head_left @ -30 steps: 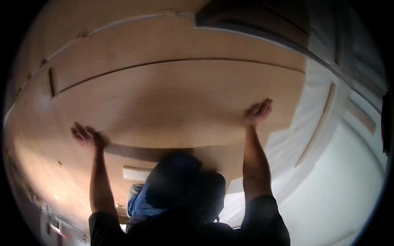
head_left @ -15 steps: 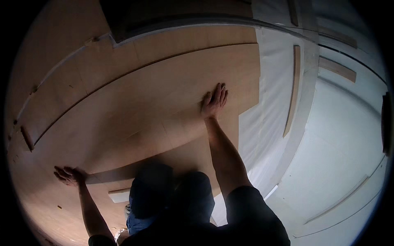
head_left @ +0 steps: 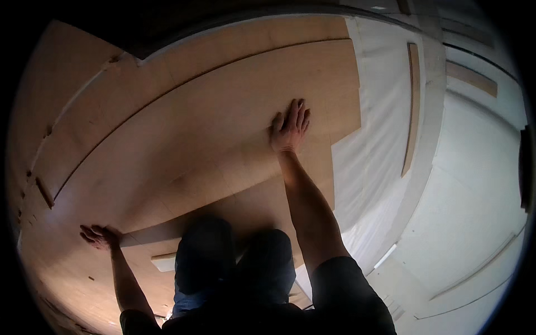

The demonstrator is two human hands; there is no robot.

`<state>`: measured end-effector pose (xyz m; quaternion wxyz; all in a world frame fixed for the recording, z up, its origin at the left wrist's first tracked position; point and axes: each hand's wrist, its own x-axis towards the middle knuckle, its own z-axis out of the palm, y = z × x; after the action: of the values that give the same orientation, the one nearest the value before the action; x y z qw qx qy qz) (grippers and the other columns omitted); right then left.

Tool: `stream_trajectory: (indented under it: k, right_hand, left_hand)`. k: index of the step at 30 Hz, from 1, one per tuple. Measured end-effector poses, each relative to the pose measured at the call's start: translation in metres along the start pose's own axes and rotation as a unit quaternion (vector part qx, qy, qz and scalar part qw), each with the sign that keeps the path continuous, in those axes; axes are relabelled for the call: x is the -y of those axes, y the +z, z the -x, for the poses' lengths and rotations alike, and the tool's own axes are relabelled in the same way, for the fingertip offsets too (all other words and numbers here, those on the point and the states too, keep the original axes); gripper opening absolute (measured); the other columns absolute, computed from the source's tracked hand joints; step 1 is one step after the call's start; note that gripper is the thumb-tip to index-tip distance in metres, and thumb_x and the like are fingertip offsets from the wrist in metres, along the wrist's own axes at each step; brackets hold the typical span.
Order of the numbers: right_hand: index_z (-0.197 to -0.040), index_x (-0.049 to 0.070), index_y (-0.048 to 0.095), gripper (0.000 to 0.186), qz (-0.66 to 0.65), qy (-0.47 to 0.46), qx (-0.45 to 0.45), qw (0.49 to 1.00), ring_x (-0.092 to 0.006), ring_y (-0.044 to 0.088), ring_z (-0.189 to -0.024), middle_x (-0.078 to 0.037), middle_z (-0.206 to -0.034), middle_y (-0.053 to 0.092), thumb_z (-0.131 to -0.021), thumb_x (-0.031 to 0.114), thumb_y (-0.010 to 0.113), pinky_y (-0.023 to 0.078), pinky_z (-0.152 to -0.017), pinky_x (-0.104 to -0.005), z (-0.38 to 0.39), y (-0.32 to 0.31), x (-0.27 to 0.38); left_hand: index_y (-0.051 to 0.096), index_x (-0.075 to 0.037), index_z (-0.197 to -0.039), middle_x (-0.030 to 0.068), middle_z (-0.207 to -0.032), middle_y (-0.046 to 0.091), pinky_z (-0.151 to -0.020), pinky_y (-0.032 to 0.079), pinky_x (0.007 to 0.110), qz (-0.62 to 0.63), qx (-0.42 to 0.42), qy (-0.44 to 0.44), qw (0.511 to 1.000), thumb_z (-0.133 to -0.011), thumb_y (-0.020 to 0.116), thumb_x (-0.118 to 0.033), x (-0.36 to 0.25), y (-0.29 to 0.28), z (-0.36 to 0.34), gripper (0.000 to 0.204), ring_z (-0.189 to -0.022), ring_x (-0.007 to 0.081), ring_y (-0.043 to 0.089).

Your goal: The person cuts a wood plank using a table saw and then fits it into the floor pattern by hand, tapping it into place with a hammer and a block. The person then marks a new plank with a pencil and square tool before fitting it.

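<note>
A wide light-brown wooden board [head_left: 184, 151] stretches across the wood floor in front of my knees. My right hand [head_left: 290, 127] lies flat on it toward its right part, fingers spread. My left hand [head_left: 100, 237] rests with fingers apart by the board's near left corner. Along the near edge, a dark band of shadow runs between that corner and my knees. A thin dark seam follows the far edge. Neither hand is wrapped around anything.
A small wood strip [head_left: 44, 192] sits by the seam's left end. Beside my knee is a pale block [head_left: 163, 262]. White sheeting [head_left: 385, 106] covers the floor at right, with a long wood strip [head_left: 412, 111] on it. A dark raised edge [head_left: 184, 33] crosses the far side.
The whole view has shifted a little, with the board's far edge now higher in the picture. Both hands stay on about the same spots, fingers still spread.
</note>
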<state>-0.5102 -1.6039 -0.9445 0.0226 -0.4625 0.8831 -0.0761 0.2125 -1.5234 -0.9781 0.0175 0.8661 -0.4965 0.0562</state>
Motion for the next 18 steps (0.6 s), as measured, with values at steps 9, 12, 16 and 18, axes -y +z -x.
stream_trajectory:
  k: [9,12,16,18]
  right_hand:
    - [-0.152,0.012,0.036,0.063,0.000,-0.012,-0.020,1.000,-0.0462,0.025,-0.145,-0.019,-0.159,0.031,-0.097,0.042,0.047,0.018,-0.118,-0.0565,0.002,0.004,-0.007]
    - [-0.152,0.012,0.036,0.064,0.004,0.005,-0.013,1.000,-0.0461,0.026,-0.145,-0.017,-0.159,0.031,-0.098,0.042,0.046,0.017,-0.118,-0.0564,0.004,0.001,-0.009]
    - [-0.152,0.012,0.036,0.064,-0.012,0.004,-0.005,1.000,-0.0457,0.025,-0.145,-0.016,-0.160,0.030,-0.097,0.042,0.046,0.016,-0.119,-0.0559,0.002,-0.003,-0.001]
    - [-0.153,0.013,0.036,0.064,-0.004,0.016,0.012,1.000,-0.0447,0.024,-0.146,-0.014,-0.161,0.029,-0.096,0.042,0.046,0.016,-0.120,-0.0550,-0.001,-0.007,0.000]
  left_hand:
    - [0.034,-0.017,-0.155,0.0091,-0.162,0.025,-0.116,0.028,0.047,0.003,0.013,-0.028,1.000,-0.102,0.029,-0.057,-0.003,0.001,0.003,0.066,-0.146,0.0298,0.029]
    - [0.033,-0.017,-0.155,0.0075,-0.161,0.029,-0.115,0.029,0.046,0.006,0.023,-0.003,1.000,-0.103,0.029,-0.056,-0.008,0.002,0.002,0.065,-0.147,0.0305,0.028]
    - [0.033,-0.017,-0.154,0.0141,-0.155,0.039,-0.113,0.032,0.053,-0.018,-0.030,0.045,0.998,-0.103,0.039,-0.048,0.022,0.012,-0.004,0.060,-0.142,0.0342,0.034]
    - [0.034,-0.017,-0.153,0.0196,-0.153,0.038,-0.110,0.034,0.057,-0.029,-0.149,0.277,0.949,-0.101,0.048,-0.043,0.026,0.014,-0.013,0.060,-0.140,0.0377,0.037]
